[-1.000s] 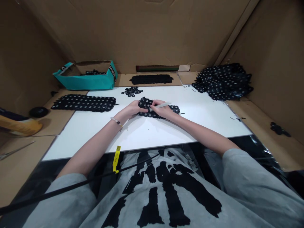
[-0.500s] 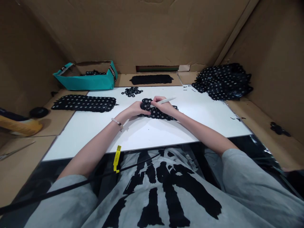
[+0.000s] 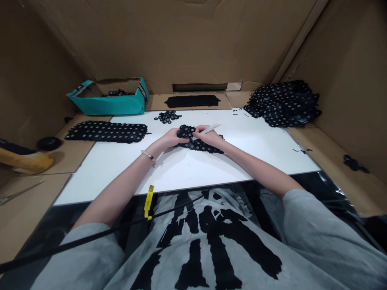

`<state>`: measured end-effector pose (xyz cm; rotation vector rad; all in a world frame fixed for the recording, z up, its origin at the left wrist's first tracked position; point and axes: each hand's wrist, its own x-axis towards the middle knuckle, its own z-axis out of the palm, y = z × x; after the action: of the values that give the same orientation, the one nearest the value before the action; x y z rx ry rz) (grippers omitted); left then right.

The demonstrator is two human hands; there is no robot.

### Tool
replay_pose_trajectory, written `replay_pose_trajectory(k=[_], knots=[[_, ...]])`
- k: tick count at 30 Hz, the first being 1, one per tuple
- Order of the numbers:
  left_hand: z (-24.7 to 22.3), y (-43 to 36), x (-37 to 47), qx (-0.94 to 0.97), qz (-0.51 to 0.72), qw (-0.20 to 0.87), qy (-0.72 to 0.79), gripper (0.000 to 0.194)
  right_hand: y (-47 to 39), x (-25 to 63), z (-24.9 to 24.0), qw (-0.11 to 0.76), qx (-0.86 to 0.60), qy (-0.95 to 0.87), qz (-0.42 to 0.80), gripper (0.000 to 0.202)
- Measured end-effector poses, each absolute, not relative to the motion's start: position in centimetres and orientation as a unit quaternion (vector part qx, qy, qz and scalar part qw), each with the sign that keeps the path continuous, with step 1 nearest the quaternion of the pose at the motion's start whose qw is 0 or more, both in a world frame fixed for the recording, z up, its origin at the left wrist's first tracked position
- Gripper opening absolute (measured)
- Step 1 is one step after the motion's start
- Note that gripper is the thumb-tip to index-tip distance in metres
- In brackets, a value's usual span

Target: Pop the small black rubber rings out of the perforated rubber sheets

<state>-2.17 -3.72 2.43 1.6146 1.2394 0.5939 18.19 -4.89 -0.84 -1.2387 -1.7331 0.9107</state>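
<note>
Over white rectangular board (image 3: 256, 135): left hand (image 3: 172, 138) pinches black dotted sheet (image 3: 202, 146), right hand (image 3: 211, 138) pinches slim white tool (image 3: 212, 127); black rings (image 3: 168, 117) loose, sheet seemingly part-worked.

Tip of slim white pen-shaped tool (image 3: 212, 128) hidden at black white-dotted sheet (image 3: 201, 146). Left hand (image 3: 171, 138): some fingers out of sight. Right hand (image 3: 210, 137) covers part of sheet. 9 o'clock: yellow-and-dark container (image 3: 32, 163) cut off by left edge; slim metal tool (image 3: 22, 192), 8 to 9, same. 10 o'clock: teal box's (image 3: 105, 104) front wall hides its lower contents. Small print on yellow tag (image 3: 148, 202), 7 to 8, unreadable.
</note>
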Motion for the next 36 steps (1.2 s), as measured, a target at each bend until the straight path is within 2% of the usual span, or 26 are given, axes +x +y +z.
replay_pose_trajectory(k=[5,10,18,21,25,36], knots=[[1.4,-3.3,-2.1,0.622,0.28,0.526,0.508,0.041,-5.9,17.3,-0.9,0.412,-0.504,-0.702,0.288,0.022],[0.7,-2.7,-2.3,0.618,0.273,0.559,0.481,0.039,-6.4,16.5,-0.8,0.383,-0.531,-0.723,0.221,0.021],[2.3,-2.6,-3.1,0.65,0.242,0.517,0.502,0.049,-4.3,18.9,-0.2,0.399,-0.473,-0.672,0.406,0.029],[2.6,-2.7,-3.0,0.691,0.2,0.499,0.483,0.049,-4.2,18.9,0.0,0.424,-0.478,-0.656,0.403,0.029],[2.4,-3.2,-2.3,0.706,0.218,0.459,0.494,0.045,-4.5,18.2,0.2,0.448,-0.469,-0.65,0.396,0.027],[1.7,-3.2,-2.3,0.624,0.275,0.535,0.498,0.048,-4.7,18.3,-0.4,0.406,-0.477,-0.685,0.372,0.024]])
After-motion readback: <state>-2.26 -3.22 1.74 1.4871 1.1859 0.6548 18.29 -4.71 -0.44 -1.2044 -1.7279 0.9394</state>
